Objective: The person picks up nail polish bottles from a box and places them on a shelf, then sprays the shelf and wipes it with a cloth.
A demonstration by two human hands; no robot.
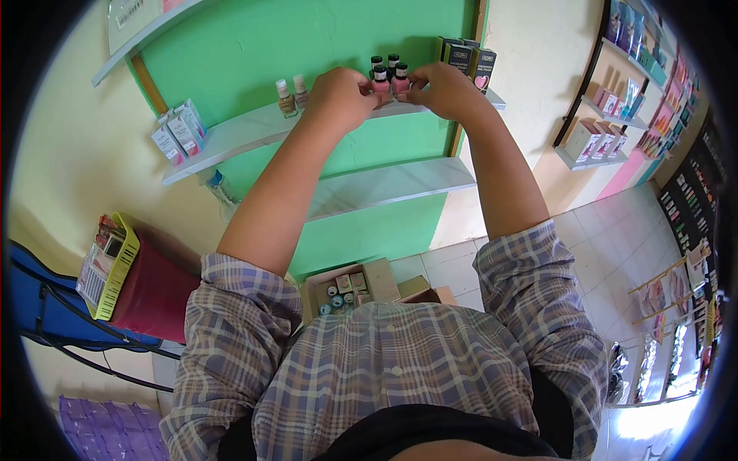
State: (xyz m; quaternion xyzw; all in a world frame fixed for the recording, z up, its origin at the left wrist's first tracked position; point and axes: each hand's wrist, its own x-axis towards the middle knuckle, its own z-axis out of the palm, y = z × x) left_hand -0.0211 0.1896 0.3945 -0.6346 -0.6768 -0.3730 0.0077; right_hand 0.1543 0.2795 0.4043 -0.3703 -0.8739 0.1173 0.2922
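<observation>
Several small pink nail polish bottles with black caps (380, 81) stand close together on the upper grey shelf (250, 132). My left hand (338, 96) is at the left side of this group, its fingers curled against the front left bottle. From the right, my right hand (442, 88) holds its fingertips at the front right bottle (400, 80). Two beige bottles (287, 98) stand left of my left hand. Black nail polish boxes (460, 60) are just behind and right of my right hand.
White-and-blue boxes (181, 134) stand at the shelf's left end. A lower shelf (392, 184) runs below. On the floor are an open carton (314, 292) and a red bin (157, 284) with a yellow basket (123, 269). Wall shelves (588, 163) hold goods at right.
</observation>
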